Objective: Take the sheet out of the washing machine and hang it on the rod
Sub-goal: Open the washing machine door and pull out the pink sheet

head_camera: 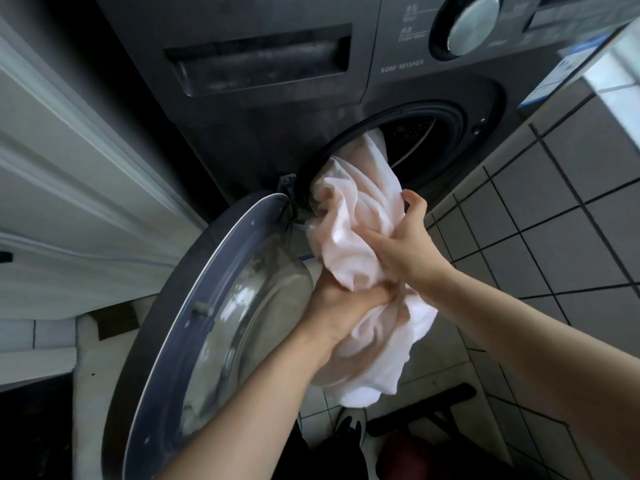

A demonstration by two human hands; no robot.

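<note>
A pale pink-white sheet (360, 220) hangs bunched out of the round drum opening (426, 147) of a dark grey washing machine (263, 109). One end of the sheet is still inside the drum; the other end droops below my hands toward the floor. My left hand (341, 303) grips a fold of the sheet from below, fingers curled into the cloth. My right hand (405, 237) grips the bunch from the right side, higher up and closer to the opening. No rod is in view.
The machine's glass door (214, 327) stands swung open to the left, right beside my left forearm. A white panelled door (69, 168) is at far left. A grey tiled wall (571, 209) rises on the right. My shoe (349, 427) and a dark object lie on the floor below.
</note>
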